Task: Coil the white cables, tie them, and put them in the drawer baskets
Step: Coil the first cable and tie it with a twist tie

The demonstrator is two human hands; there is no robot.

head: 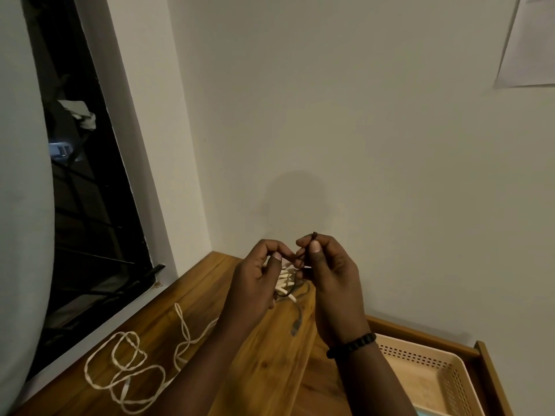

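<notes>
Wooden tabletop [270, 370]: lying under a pale wall, its near edge running out of frame. Open drawer [489, 376], lower right: cut off by the frame, holding a perforated beige basket [444, 370]. Loose white cable [126, 370]: sprawling in loops on the wood at left. Coiled white cable [283, 280]: being held above the table, mostly hidden behind the hands. Left hand [255, 283]: fingers curling around the coil. Right hand [327, 271], beaded bracelet [351, 345] at wrist: thumb and forefinger pinching a thin dark tie [313, 235]; its lower run is hard to trace.
</notes>
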